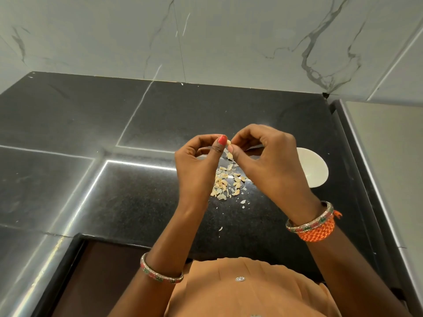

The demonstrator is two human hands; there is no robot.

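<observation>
**Step in hand: skinning a clove.** The left hand (pixel 196 161) and the right hand (pixel 267 156) meet at the centre of the frame, raised above the bench (pixel 114 191). Both pinch one small pale clove (pixel 228 143), apparently garlic, between thumb and fingertips, with the other fingers curled in. The fingertips cover most of the clove, so how much skin is on it cannot be told.

**Recommended method.**
1. Hold the clove firmly with the left thumb and forefinger.
2. Work a nail of the right hand under a loose edge of skin.
3. Draw the skin away along the clove, not across it.
4. Use light pressure, because a hard pinch is likely to bruise the clove or shoot it out of the grip.
5. Work directly over the pile so that loose skin falls there.

**Surroundings.**
- A pile of skins and pieces (pixel 225 183) lies on the bench just below the hands in the picture.
- Stray flakes (pixel 220 229) are scattered toward the lower centre.
- A white bowl (pixel 315 170) stands right of centre. It is partly hidden behind the right hand, and its contents are not visible.
- A marble-patterned wall (pixel 229 42) fills the upper frame.

**Obstructions.** Nothing stands between the hands and the pile. The right hand covers the bowl's near rim.
</observation>
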